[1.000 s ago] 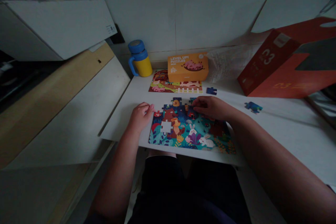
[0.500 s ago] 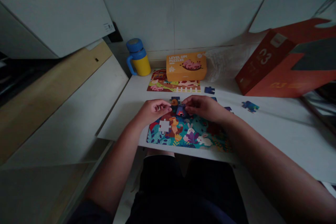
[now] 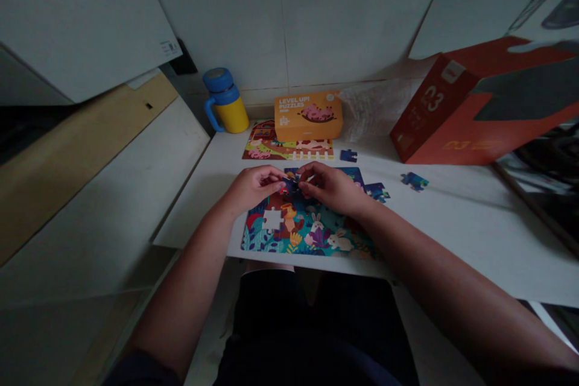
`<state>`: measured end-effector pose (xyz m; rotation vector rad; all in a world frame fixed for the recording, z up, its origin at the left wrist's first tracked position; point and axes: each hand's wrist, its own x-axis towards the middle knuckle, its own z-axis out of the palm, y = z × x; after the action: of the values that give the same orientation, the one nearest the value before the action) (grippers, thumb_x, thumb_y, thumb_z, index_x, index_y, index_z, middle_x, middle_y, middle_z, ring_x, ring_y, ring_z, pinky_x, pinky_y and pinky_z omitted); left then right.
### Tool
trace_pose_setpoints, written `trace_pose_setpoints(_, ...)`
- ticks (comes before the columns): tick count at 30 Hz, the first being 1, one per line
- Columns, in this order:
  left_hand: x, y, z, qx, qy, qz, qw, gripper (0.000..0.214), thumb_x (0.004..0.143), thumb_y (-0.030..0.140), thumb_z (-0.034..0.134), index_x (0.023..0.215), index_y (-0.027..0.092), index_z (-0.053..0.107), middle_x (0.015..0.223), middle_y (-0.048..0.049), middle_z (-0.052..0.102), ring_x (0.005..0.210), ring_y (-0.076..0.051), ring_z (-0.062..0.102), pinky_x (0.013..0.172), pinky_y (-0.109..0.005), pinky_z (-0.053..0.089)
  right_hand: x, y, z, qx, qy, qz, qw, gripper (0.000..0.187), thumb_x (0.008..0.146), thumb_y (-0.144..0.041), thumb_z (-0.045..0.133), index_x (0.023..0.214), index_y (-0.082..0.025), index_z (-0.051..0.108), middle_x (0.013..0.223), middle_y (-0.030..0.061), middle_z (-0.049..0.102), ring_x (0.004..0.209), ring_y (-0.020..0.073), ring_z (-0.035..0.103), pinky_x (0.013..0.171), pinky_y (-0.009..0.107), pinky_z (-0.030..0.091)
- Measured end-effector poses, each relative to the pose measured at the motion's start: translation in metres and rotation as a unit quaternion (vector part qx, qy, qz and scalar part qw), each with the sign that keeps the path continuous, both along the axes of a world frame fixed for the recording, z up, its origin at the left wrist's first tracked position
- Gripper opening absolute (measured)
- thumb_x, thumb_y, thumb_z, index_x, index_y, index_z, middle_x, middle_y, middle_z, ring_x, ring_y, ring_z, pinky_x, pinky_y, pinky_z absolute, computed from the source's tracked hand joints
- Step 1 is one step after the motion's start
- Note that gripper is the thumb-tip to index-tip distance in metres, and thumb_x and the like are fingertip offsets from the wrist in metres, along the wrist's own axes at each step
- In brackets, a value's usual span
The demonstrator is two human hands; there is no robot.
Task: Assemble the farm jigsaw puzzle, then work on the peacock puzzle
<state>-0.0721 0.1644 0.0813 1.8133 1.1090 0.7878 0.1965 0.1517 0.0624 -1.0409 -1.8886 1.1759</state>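
Observation:
My left hand (image 3: 254, 188) and my right hand (image 3: 332, 189) are close together over the upper left of a jigsaw puzzle (image 3: 312, 240) with rabbits and plants on it. Between their fingertips is a dark blue puzzle piece (image 3: 292, 184), pinched from both sides and partly covered by the fingers. A white gap in the shape of one piece shows at the puzzle's lower left. Beside my right wrist lies another dark blue piece (image 3: 378, 192), at the puzzle's right edge.
Loose pieces lie behind the puzzle (image 3: 348, 155) and to its right (image 3: 414, 181). A farm puzzle (image 3: 266, 148), an orange puzzle box (image 3: 309, 126) and a blue-yellow bottle (image 3: 233, 111) stand along the wall. A large red box (image 3: 446, 139) is at right, boards (image 3: 113, 163) at left.
My left fingers have come to the piece that my right hand was holding, and both hands now meet at it. The whole view has shifted slightly, so things appear further left.

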Motion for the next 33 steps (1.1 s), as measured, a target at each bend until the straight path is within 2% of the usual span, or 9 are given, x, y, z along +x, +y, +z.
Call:
trace_pose_setpoints(4,-0.038,0.012,-0.006,0.048,-0.004,0.082,0.996,0.038,0.086,0.046,0.082,0.112,0.019,0.075,0.093,-0.006,0.079,0.08,-0.019,0.073,0.074,-0.033,0.056,0.009,0.007,-0.004,0.033,-0.074,-0.027,0.996,0.028,0.1,-0.039,0.064,0.123,-0.024,0.065,0.098,0.0051,0.08,0.077,0.0185,0.072,0.072,0.032,0.056)
trace_pose_setpoints(6,-0.053,0.014,-0.014,0.046,-0.008,0.114,0.992,0.042,0.087,0.047,0.082,0.116,0.018,0.073,0.089,-0.0049,0.079,0.073,-0.017,0.07,0.069,-0.031,0.053,0.013,0.01,-0.006,0.033,-0.087,-0.024,0.995,0.024,0.1,-0.038,0.063,0.118,-0.023,0.067,0.093,0.0042,0.079,0.075,0.0182,0.071,0.07,0.032,0.055)
trace_pose_setpoints(9,-0.064,0.01,-0.029,0.029,0.01,0.134,0.991,0.041,0.085,0.048,0.082,0.112,0.018,0.074,0.088,-0.0054,0.08,0.07,-0.017,0.068,0.068,-0.03,0.052,0.016,0.012,-0.008,0.039,-0.101,-0.019,0.994,0.022,0.1,-0.037,0.062,0.116,-0.024,0.068,0.092,0.0039,0.079,0.072,0.0182,0.07,0.068,0.032,0.053)
trace_pose_setpoints(14,-0.065,0.004,-0.04,0.027,0.029,0.129,0.991,0.037,0.085,0.047,0.08,0.109,0.019,0.076,0.088,-0.0055,0.081,0.074,-0.018,0.071,0.073,-0.031,0.054,0.015,0.009,-0.005,0.036,-0.106,-0.011,0.994,0.022,0.098,-0.037,0.063,0.114,-0.024,0.07,0.094,0.0042,0.08,0.075,0.0195,0.072,0.07,0.033,0.054)
trace_pose_setpoints(19,-0.067,0.007,-0.041,0.038,0.046,0.131,0.99,0.036,0.086,0.046,0.078,0.11,0.02,0.078,0.091,-0.0063,0.08,0.077,-0.019,0.072,0.074,-0.032,0.055,0.014,0.008,-0.001,0.024,-0.111,-0.017,0.993,0.02,0.097,-0.035,0.062,0.112,-0.024,0.07,0.093,0.0039,0.081,0.073,0.0195,0.072,0.069,0.033,0.055)
trace_pose_setpoints(33,-0.065,0.007,-0.041,0.058,0.095,0.117,0.987,0.032,0.091,0.041,0.072,0.116,0.022,0.08,0.093,-0.0044,0.079,0.079,-0.019,0.069,0.075,-0.031,0.052,0.014,0.009,-0.004,0.031,-0.111,-0.01,0.993,0.019,0.099,-0.035,0.061,0.111,-0.024,0.07,0.093,0.0039,0.081,0.074,0.0193,0.072,0.07,0.033,0.055)
